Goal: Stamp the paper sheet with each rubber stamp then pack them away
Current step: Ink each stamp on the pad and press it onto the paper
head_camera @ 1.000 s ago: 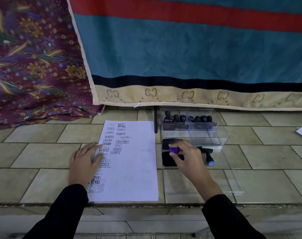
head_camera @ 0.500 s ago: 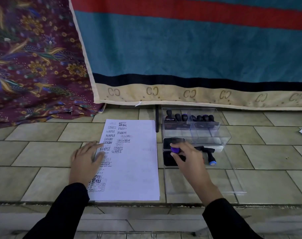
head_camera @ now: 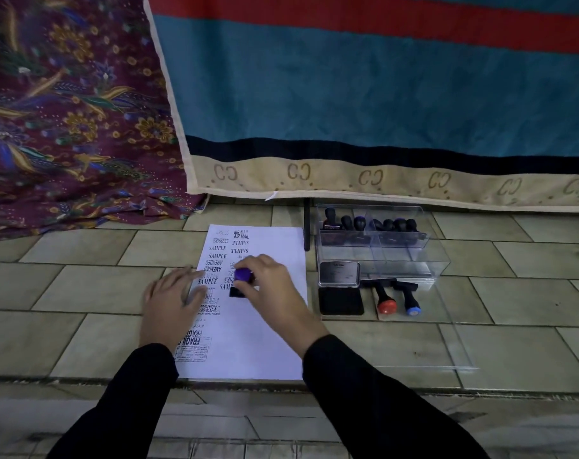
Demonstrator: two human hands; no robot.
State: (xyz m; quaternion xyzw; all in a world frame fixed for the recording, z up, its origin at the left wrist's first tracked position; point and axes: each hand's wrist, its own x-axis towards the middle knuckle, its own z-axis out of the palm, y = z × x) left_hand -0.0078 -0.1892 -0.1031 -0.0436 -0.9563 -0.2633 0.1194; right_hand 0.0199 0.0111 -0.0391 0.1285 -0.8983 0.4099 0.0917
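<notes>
Right hand [head_camera: 270,286] closed around a purple-capped rubber stamp [head_camera: 242,280], fingers wrapped over the knob, black base set down on the paper sheet [head_camera: 268,339] just right of the printed column. Left hand [head_camera: 172,304] spread flat, palm down, nothing held, fingertips on the sheet's left edge over the words SAMPLE and AMENDED. Sheet lying on the tiled floor [head_camera: 82,293], left half filled with impressions: AIR MAIL, EXPRESS, SAMPLE, FRAGILE, some upside down; right half blank. Just beside the sheet's right edge, an open ink pad [head_camera: 341,301], lid [head_camera: 339,274] tipped up behind the black pad. Right of that, two stamps lying on their sides, one with a red cap [head_camera: 386,305], one with a blue cap [head_camera: 412,309], close together. Behind them, a clear plastic box [head_camera: 410,260], with a row of dark-handled stamps [head_camera: 369,224] standing in its rear compartments. Clear flat lid [head_camera: 447,346] on the tiles near the box. Striped teal and red cloth [head_camera: 380,94] hanging behind, floral maroon cloth [head_camera: 66,111] to the left. Black sleeves on both arms.
</notes>
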